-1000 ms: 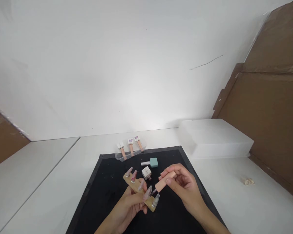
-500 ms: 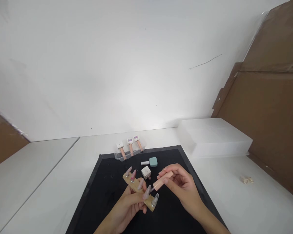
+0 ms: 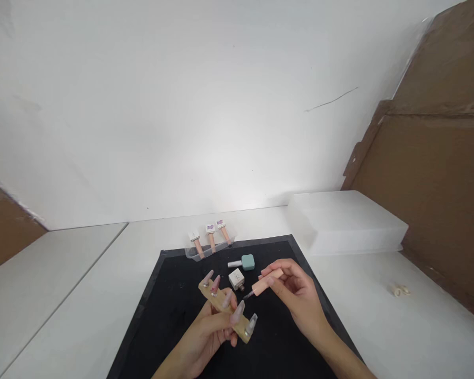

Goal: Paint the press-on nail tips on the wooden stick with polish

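Observation:
My left hand (image 3: 209,337) grips a tan wooden holder (image 3: 221,304) that carries several long false nails, held tilted above the black mat (image 3: 169,316). My right hand (image 3: 296,295) pinches a peach polish brush cap (image 3: 266,281), its brush tip pointing down-left, close to an open white square polish bottle (image 3: 236,278) standing on the mat. The brush tip sits a little above and right of the nails, apart from them.
A teal bottle with a white cap (image 3: 243,261) lies behind the white one. A clear tray (image 3: 193,253) with three peach-capped bottles sits at the mat's far edge. A white plastic box (image 3: 347,223) stands at right, small rings (image 3: 398,290) beyond it, brown cardboard (image 3: 438,184) along the right.
My right hand lifted the brush cap away from the nails, up and to the right toward the white bottle. The left hand and the holder stayed put.

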Available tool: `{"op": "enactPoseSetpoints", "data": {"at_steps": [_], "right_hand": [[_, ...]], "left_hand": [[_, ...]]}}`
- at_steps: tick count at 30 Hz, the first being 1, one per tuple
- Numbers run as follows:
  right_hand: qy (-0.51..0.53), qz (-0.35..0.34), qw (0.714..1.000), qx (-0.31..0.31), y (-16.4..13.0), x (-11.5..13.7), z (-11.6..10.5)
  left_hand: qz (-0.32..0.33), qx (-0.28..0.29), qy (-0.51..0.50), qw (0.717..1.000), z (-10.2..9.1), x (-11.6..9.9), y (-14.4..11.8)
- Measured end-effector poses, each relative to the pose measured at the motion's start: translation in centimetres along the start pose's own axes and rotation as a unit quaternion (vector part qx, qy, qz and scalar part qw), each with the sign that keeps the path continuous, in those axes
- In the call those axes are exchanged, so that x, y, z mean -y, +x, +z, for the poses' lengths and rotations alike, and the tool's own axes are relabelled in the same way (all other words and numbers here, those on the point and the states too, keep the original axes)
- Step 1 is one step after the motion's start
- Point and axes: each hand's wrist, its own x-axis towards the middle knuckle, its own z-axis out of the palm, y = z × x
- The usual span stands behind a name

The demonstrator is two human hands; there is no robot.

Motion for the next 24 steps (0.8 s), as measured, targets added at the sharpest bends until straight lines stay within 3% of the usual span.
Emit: {"op": "enactPoseSetpoints", "data": {"at_steps": [8,16,24], "right_hand": [[-0.021,0.045,0.998,-0.049,0.7,-1.3,-0.1],[-0.128,0.061,0.990,-0.008,1.1,-2.6,-0.2],[-0.183,0.061,0.981,-0.003,1.4,-3.2,-0.4]], "left_hand": [[-0.007,-0.016,-0.048,0.999,-0.2,-0.1,-0.1],[0.009,0.029,-0.062,0.998,-0.3,-0.7,-0.1],[0.055,0.030,-0.061,0.996,-0.1,-1.1,-0.2]]}}
